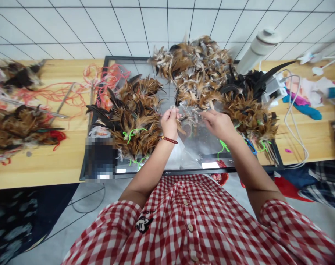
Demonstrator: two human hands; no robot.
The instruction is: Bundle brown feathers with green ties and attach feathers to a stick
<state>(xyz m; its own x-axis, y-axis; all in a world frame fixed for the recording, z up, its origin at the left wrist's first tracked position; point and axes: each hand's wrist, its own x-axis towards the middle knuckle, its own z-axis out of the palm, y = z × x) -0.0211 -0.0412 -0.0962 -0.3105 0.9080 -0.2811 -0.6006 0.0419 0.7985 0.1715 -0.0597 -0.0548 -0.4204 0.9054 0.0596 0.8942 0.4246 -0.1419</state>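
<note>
My left hand [170, 123] is closed in a pinch on a small bunch of brown feathers [181, 117] above a glass plate [206, 145]. A red bead bracelet sits on that wrist. My right hand [218, 123] reaches in from the right, fingers curled on the same bunch of feathers. A large loose heap of brown and white feathers [196, 71] lies just behind the hands. To the left lies a pile of feather bundles tied with green string [134, 121]. More tied bundles [250, 114] lie to the right.
The glass plate rests on a wooden table [46, 165]. Red string [101, 82] and more feather bundles [18, 129] lie at the left. A white cylinder [259, 48], a white cable [291, 125] and cloth scraps sit at the right. A pixelated dark object [99, 158] stands near the front edge.
</note>
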